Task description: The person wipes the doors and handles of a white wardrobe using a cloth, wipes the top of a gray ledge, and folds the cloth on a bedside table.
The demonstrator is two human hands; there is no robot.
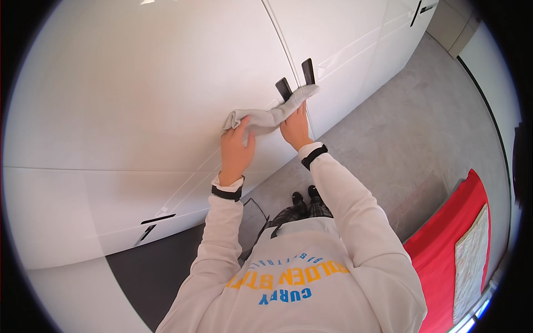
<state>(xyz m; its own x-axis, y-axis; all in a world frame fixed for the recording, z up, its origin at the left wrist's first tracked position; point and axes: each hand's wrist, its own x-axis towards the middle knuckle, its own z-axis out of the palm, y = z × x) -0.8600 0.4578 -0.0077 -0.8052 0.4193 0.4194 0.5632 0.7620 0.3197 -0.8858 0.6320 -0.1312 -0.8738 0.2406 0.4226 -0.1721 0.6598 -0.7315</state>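
The left hand (236, 151) is closed around the bunched left end of a grey cloth (269, 116), fingers curled over it. The right hand (295, 129) grips the cloth's right end, fingers pressed together, beside two black handles (296, 79) on the white cabinet doors (166, 83). A red mat (449, 238) lies on the grey floor, far right.

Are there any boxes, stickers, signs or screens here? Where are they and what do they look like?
No boxes, signs or screens show.
Printed lettering: on the front of the person's pale sweatshirt, low in the picture; curved rows of yellow and blue letters.
Patterned panel: on the red cloth at the lower right; a tall cream rectangle with faint marks, too blurred to tell more.
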